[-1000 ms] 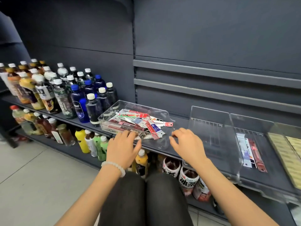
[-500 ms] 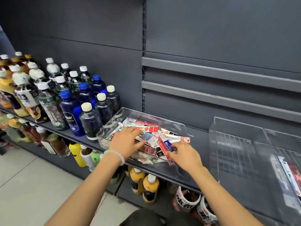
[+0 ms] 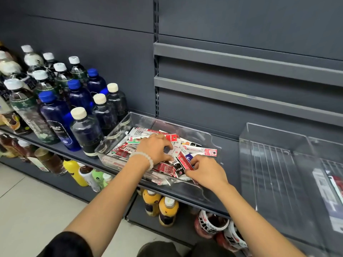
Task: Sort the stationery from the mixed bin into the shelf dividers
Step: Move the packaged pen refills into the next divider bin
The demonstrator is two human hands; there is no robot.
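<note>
A clear plastic bin (image 3: 116,133) stands on the grey shelf (image 3: 230,158), heaped with red and white stationery packets (image 3: 201,150). Both my hands are inside it. My left hand (image 3: 155,150), a bead bracelet on its wrist, lies over the middle of the pile with curled fingers and thumb closing on a white packet (image 3: 173,151). At the bin's front right, my right hand (image 3: 205,172) pinches the end of a red packet (image 3: 182,161) between thumb and fingertips. To the right are the clear shelf dividers (image 3: 274,164); the nearest compartment holds nothing.
Rows of drink bottles (image 3: 55,112) crowd the shelf just left of the bin. More bottles (image 3: 163,206) fill the lower shelf. A few sorted packets (image 3: 334,184) lie in the far right compartment. Two grey rails (image 3: 241,65) run along the back panel.
The view has moved closer and leftward. Both hands went from the shelf's front edge into the bin; the right hand now pinches a red packet.
</note>
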